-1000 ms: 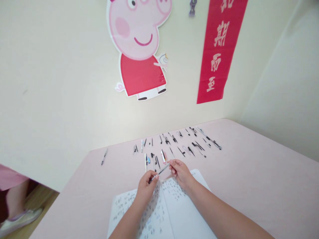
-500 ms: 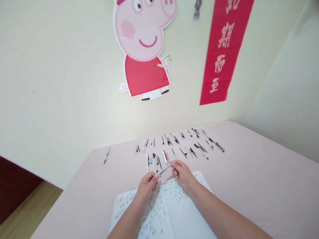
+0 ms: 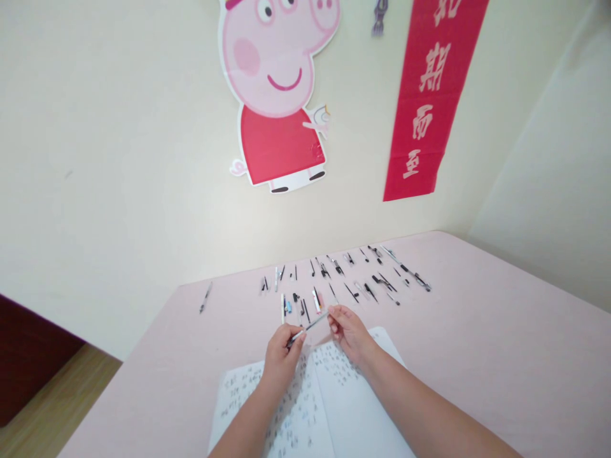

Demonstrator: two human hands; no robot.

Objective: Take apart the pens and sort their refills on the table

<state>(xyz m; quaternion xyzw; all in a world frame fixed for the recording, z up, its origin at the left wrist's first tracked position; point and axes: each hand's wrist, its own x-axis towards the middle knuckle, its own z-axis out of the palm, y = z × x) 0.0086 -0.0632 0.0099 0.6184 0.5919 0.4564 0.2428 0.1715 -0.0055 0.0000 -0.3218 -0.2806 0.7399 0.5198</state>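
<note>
Left hand (image 3: 282, 355) and right hand (image 3: 349, 331) are each closed on a slim pen (image 3: 317, 321), thumb against fingers at opposite ends, holding it slantwise above the top of an open notebook (image 3: 363, 410). Whether the pen is one piece or two joined parts is too small to tell. If it does come apart, a sudden release under uneven pull could jerk the hands away from each other and flick a small part loose. Anything dropped would probably land on the written pages or roll onto the desk (image 3: 506, 356), and a leaky tip, if there is one, might mark the paper. Just beyond the fingers lie a pink-and-white piece (image 3: 317, 301) and several dark pen parts (image 3: 384, 282); a forward slip of either hand could knock the nearest ones out of place, or leave a fallen part hard to pick out among so many alike.
</note>
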